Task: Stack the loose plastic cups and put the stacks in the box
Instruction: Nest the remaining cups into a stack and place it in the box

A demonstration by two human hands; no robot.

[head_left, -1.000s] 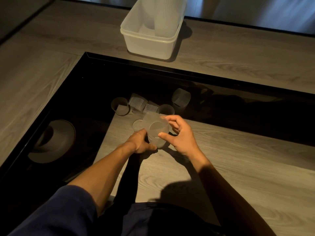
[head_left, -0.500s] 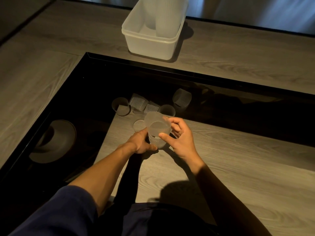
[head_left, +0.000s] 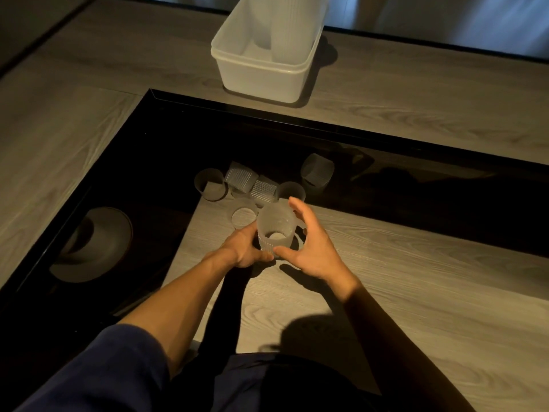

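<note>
Near the middle of the table [head_left: 416, 99], over its dark glossy panel [head_left: 148, 144], an upright stack of cups [head_left: 274, 230] of ribbed, frosted plastic is gripped round its lower part by the left hand [head_left: 243, 248]. The right hand [head_left: 315, 251] is held just beside the stack with fingers spread and loosely curved, nothing being grasped; its thumb tip is placed at the stack's base. Just beyond the stack, toward the far edge, several loose cups [head_left: 239, 178] are seen on the panel, some lying on their sides. At the far edge, the translucent box [head_left: 258, 74] is set on the wooden border, and a tall second stack [head_left: 288, 28] is stood inside it, against its right wall.
</note>
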